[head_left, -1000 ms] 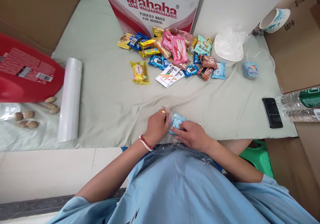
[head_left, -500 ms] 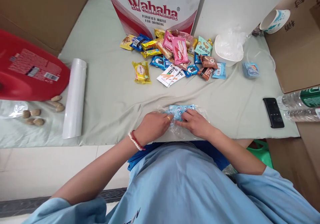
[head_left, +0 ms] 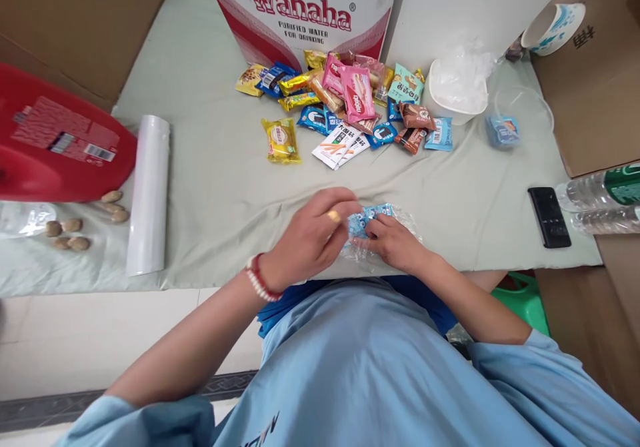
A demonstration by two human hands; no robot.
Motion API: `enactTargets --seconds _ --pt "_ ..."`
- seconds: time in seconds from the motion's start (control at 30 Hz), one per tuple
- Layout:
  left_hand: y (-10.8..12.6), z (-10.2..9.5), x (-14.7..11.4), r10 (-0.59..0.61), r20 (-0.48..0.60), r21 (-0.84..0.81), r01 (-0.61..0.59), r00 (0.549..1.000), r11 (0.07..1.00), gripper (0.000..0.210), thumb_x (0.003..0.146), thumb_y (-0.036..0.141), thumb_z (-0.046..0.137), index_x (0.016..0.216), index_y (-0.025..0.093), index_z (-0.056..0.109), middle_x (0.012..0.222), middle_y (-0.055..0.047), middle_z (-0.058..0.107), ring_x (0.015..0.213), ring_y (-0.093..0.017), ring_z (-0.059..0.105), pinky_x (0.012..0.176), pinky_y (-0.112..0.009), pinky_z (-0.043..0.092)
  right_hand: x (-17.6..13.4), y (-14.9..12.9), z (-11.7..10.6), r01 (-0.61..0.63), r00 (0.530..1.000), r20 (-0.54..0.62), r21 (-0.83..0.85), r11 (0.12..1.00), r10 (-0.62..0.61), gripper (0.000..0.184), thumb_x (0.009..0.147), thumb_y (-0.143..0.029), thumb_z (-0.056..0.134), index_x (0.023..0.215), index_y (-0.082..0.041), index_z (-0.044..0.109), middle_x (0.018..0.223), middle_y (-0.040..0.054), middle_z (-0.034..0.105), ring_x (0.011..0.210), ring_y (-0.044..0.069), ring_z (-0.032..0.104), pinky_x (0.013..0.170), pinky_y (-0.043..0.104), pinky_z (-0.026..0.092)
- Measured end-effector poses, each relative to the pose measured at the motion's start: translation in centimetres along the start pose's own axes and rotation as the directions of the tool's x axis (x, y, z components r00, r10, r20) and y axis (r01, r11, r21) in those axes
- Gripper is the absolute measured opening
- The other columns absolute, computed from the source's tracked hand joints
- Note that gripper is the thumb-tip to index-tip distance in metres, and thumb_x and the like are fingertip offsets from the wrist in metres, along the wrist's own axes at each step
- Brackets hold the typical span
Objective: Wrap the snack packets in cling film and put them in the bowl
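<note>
Blue-and-white snack packets lie at the table's front edge, with crinkled clear plastic around them. My right hand rests on the packets from the right, its fingers bent and pressed onto them and the plastic. Raised just to the left is my left hand, wearing a ring and a beaded bracelet. Its fingers are loosely curved and apart, with nothing visible in them. Part of the packets' left side is hidden behind its fingertips.
Farther back, a heap of wrapped snacks lies before the Wahaha carton. A white tub, a phone and plastic bottles are at right. At left are a white roll, a red container and several walnuts.
My left hand has come off the plastic and lifted up toward me, its fingers loosening. My right hand stays on the blue packets. The view has shifted slightly.
</note>
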State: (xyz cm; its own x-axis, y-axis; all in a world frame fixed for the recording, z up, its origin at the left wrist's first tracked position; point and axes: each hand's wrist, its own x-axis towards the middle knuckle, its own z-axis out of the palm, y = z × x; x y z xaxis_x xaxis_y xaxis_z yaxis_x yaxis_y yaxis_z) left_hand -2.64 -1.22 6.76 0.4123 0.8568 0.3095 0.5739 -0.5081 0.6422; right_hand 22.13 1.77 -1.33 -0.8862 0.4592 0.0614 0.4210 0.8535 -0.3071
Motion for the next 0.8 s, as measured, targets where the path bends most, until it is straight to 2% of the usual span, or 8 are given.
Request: enactTargets --seconds 0.1,0.17,0.3,0.43,0.53,0.6,0.7,0.8 --pt "-1.3 1.9 2.8 0.021 0.352 -0.12 0.023 0.936 0.992 0.034 0.098 0.013 0.038 0.109 0.021 0.07 0.102 -0.008 0.071 0.093 -0.02 0.067 0.085 -0.034 0.054 0.0 0.2 -0.2 -0.002 1.0 0.014 0.038 0.999 0.002 0.042 0.105 -0.013 0.045 0.127 -0.031 0.077 0.098 0.0084 0.061 0.093 0.025 0.048 0.08 0.036 0.042" --pt "-2.6 3.2 3.3 -0.037 0.447 -0.067 0.074 0.894 0.995 0.03 0.095 0.014 0.043 0.1 0.02 0.071 0.095 -0.006 0.069 0.084 -0.02 0.065 0.079 -0.032 0.052 -0.5 0.3 -0.7 -0.004 1.0 -0.01 0.12 0.993 0.006 0.042 0.104 -0.011 0.046 0.127 -0.029 0.076 0.1 0.0084 0.063 0.093 0.024 0.051 0.082 0.037 0.046" --pt "-4.0 4.3 1.6 -0.074 0.463 0.019 0.074 0.883 0.997 0.027 0.094 0.019 0.053 0.104 0.024 0.078 0.107 -0.006 0.066 0.089 -0.02 0.066 0.078 -0.032 0.051 -2.6 -0.5 -2.0 -0.001 0.988 -0.146 0.312 0.95 0.049 0.031 0.104 -0.027 0.056 0.131 -0.024 0.072 0.128 0.0136 0.065 0.115 0.026 0.058 0.099 0.045 0.051" --pt "-3.7 4.6 0.1 -0.111 0.444 0.096 0.075 0.889 0.992 0.035 0.092 0.017 0.054 0.11 0.032 0.08 0.111 -0.005 0.063 0.086 -0.02 0.064 0.07 -0.03 0.048 -5.1 -3.0 -1.4 -0.13 0.968 -0.19 0.189 0.973 0.166 0.055 0.093 -0.054 0.074 0.139 -0.026 0.067 0.148 0.0178 0.059 0.137 0.038 0.048 0.113 0.062 0.042" --pt "-3.5 4.9 -0.2 -0.131 0.432 0.109 0.092 0.893 0.99 0.04 0.092 0.014 0.049 0.107 0.032 0.081 0.109 -0.005 0.063 0.086 -0.019 0.063 0.069 -0.03 0.048 -6.4 -4.3 -0.2 -0.212 0.947 -0.232 0.068 0.975 0.222 0.025 0.099 -0.03 0.068 0.123 -0.032 0.074 0.137 0.012 0.068 0.128 0.033 0.054 0.107 0.057 0.046" --pt "-3.4 5.1 -0.2 -0.134 0.435 0.113 0.093 0.89 0.989 0.04 0.09 0.013 0.049 0.105 0.032 0.081 0.109 -0.005 0.063 0.089 -0.02 0.063 0.069 -0.03 0.047 -6.5 -4.3 -0.1 -0.202 0.943 -0.257 0.066 0.977 0.213 0.027 0.101 -0.018 0.06 0.114 -0.034 0.077 0.123 0.0089 0.074 0.114 0.029 0.06 0.098 0.05 0.05" --pt "-3.3 5.3 -0.2 -0.116 0.443 0.107 0.077 0.889 0.991 0.039 0.088 0.009 0.049 0.099 0.03 0.08 0.108 -0.005 0.063 0.09 -0.02 0.063 0.068 -0.029 0.046 -4.9 -3.3 -1.0 -0.191 0.951 -0.224 0.123 0.974 0.215 0.029 0.106 -0.022 0.051 0.113 -0.032 0.077 0.106 0.0074 0.075 0.095 0.023 0.063 0.083 0.039 0.05" --pt "-3.5 5.1 -0.2 -0.056 0.452 0.078 0.022 0.89 0.997 0.037 0.084 0.005 0.048 0.092 0.025 0.078 0.103 -0.005 0.065 0.087 -0.02 0.063 0.074 -0.03 0.047 -1.8 -1.4 -1.7 -0.246 0.945 -0.171 0.192 0.95 0.279 0.033 0.109 -0.031 0.044 0.115 -0.029 0.077 0.107 0.0069 0.072 0.085 0.019 0.062 0.072 0.032 0.047"
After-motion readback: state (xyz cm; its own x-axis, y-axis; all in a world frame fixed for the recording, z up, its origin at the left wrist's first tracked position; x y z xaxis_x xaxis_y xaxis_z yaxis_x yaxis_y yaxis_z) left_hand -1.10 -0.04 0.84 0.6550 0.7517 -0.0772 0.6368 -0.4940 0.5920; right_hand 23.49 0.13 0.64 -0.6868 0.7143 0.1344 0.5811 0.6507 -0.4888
